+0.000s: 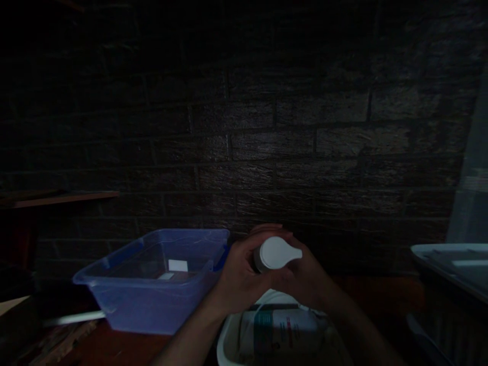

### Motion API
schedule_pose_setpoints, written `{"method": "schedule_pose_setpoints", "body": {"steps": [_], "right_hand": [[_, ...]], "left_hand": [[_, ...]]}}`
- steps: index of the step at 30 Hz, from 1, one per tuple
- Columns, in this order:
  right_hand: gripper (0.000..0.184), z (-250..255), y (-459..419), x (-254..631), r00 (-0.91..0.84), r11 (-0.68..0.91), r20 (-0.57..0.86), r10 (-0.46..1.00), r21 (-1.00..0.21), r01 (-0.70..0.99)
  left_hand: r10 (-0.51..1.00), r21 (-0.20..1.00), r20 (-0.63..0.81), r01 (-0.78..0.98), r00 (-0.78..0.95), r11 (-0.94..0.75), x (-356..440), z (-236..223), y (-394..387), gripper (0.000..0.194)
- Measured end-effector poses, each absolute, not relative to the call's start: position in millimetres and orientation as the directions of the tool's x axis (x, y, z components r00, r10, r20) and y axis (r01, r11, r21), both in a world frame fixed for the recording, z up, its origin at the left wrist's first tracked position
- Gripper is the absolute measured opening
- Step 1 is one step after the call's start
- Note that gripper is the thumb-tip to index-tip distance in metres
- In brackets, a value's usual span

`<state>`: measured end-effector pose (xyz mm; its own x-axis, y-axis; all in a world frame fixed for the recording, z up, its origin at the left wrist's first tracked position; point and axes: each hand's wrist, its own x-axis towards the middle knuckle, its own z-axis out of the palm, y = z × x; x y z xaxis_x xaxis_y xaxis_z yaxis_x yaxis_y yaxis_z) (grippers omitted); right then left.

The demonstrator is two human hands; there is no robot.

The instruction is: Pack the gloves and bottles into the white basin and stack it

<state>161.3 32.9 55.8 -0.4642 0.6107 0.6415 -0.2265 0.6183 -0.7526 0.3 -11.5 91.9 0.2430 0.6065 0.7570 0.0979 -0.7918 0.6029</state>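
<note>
A pump bottle with a white pump head (276,252) is held up near the middle of the view, its spout pointing right. My left hand (241,272) curls around it from the left, fingers passing behind. From the right, my right hand (305,277) closes on it, fingers meeting those of the left. Most of the bottle's body is hidden by both hands. Below them stands a white tub (225,345) holding a white container (285,328) with a green, blue and red printed label and a pale cord or tube.
A translucent blue-purple plastic bin (143,305) with white pieces inside stands left. A lidded container (453,259) is at the right edge. A wooden shelf (72,197) juts from the far left. Behind rises a dark brick wall (251,147). The light is very dim.
</note>
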Motion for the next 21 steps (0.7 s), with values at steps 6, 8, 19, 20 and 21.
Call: {"method": "schedule_pose_setpoints", "body": {"steps": [6,8,19,20,21], "right_hand": [[0.061,52.6,35.7,160.8,-0.401,0.727,0.735,0.548,-0.655,-0.207],[0.061,54.3,34.8,160.6,-0.411,0.709,0.7,0.583,-0.686,-0.163],[0.081,63.8,26.1,160.0,-0.57,0.412,0.444,0.691,-0.89,-0.194],[0.081,64.0,25.2,159.0,-0.607,0.365,0.434,0.666,-0.899,-0.242],[0.081,63.9,24.4,158.1,-0.631,0.327,0.43,0.645,-0.902,-0.281]], "left_hand": [[0.504,0.48,0.81,0.156,0.301,-0.864,-3.7,95.7,-11.3,0.052],[0.554,0.527,0.791,0.173,0.258,-0.832,-4.9,93.6,-8.3,0.054],[0.863,0.803,0.498,-0.328,-0.091,-0.498,-0.4,90.5,12.4,0.049],[0.874,0.806,0.481,-0.36,-0.068,-0.471,-1.1,90.5,12.8,0.048],[0.884,0.807,0.466,-0.387,-0.047,-0.446,-1.8,90.5,12.9,0.047]]}}
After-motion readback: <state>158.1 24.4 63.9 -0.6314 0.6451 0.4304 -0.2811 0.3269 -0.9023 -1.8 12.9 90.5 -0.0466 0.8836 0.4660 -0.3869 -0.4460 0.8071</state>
